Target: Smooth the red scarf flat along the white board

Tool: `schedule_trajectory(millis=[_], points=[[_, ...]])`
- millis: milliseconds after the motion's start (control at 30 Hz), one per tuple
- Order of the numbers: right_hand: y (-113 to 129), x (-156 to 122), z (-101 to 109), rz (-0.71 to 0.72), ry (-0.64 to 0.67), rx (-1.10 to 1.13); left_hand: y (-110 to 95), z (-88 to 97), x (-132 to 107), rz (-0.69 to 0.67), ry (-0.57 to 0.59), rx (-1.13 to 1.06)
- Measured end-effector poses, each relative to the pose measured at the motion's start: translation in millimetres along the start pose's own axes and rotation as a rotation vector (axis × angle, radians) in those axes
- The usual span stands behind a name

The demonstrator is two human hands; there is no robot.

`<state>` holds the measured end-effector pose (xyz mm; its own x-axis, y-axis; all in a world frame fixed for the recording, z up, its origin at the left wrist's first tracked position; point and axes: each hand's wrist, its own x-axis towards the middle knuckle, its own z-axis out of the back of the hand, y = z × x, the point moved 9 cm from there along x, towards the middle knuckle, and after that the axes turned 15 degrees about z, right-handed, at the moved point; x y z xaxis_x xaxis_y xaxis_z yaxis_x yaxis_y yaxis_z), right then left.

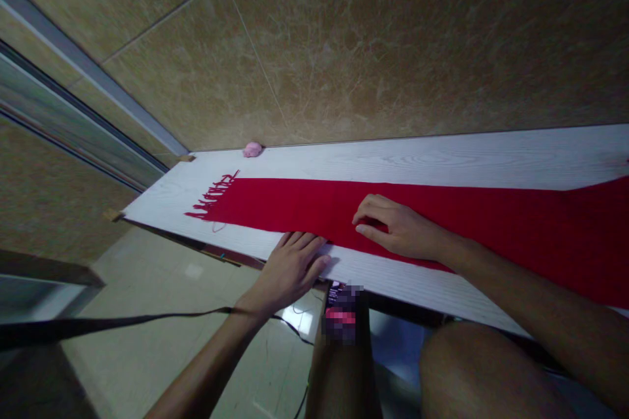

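A long red scarf (pixel 295 200) lies stretched out across a white wood-grain board (pixel 466 154), its fringe (pixel 211 200) towards the left end. My left hand (pixel 295 262) rests on the board's front edge, fingers stretched out and flat, with the fingertips at the scarf's near edge. Over the middle of the scarf is my right hand (pixel 393 226), its fingers loosely curved and the thumb apart from them. Red cloth shows through that gap, and nothing is visible in the hand. Whether the right fingertips touch the cloth is hard to tell.
A small pink lump (pixel 252 149) sits at the back of the board against the marbled tile wall (pixel 368 46). A phone (pixel 341 314), partly blurred out, rests on my leg below the front edge. A dark strap (pixel 147 319) crosses my left wrist above the tiled floor.
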<state>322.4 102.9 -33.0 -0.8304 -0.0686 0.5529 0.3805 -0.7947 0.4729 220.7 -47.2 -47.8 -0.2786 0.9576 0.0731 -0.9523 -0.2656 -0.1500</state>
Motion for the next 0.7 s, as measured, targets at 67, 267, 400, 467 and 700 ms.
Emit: schedule_trajectory(millis=[67,267,400,467,700], points=[[-3.2,-1.7,-0.3,0.013,-0.003,-0.067,2.4,1.1,-6.8,-0.002,0.007,-0.009],[-20.4,-10.1,-17.1,-0.133,0.215,-0.264,9.2,1.9,-3.4,0.070,-0.007,0.022],[-25.8,-14.7,-24.4,-0.203,0.299,-0.305,17.9,-2.4,15.9,0.219,0.059,0.088],[-27.6,-16.1,-25.0,-0.218,0.305,-0.325,22.6,-5.5,25.5,0.291,0.123,0.130],[-28.5,-17.1,-24.5,-0.232,0.320,-0.338,41.5,-3.1,57.1,0.383,0.126,0.248]])
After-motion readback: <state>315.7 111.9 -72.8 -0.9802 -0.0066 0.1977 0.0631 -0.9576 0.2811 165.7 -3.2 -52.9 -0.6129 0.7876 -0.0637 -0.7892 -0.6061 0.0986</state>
